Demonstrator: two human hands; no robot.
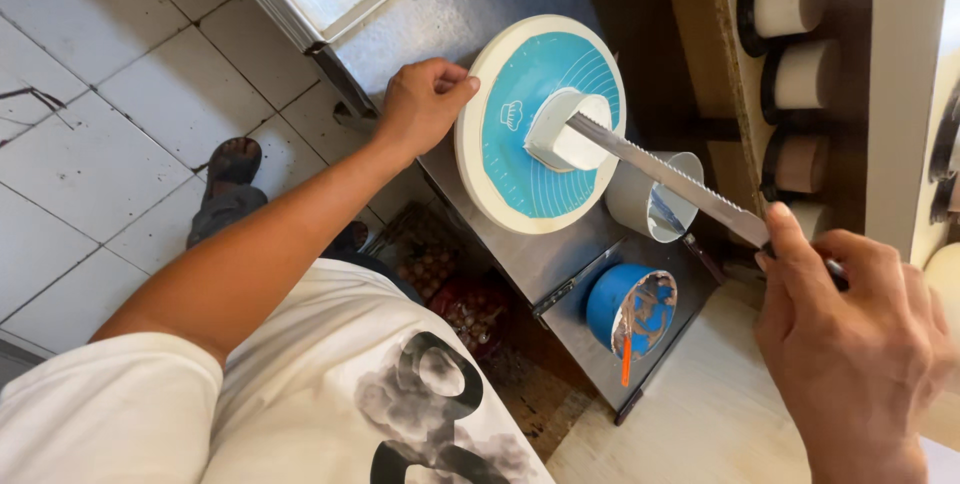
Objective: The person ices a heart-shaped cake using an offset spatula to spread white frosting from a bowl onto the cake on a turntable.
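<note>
Now: 1 small white cake (567,130) w/ smooth sides, centred on 1 round turntable (540,124), blue top, cream rim. 1 long serrated knife (668,178), blade flat on cake top, long axis from right hand (850,334), fingers closed on handle, toward upper left. Left hand (425,104) fingers curled on turntable rim. 2 tubs nearby: white (655,199), blue (630,309).

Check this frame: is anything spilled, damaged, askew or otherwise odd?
Only the blue round tub near the steel counter's front edge: its inside is smeared with brown and blue residue, an orange utensil sticking out. The small white cake sits centred on the turntable.
</note>
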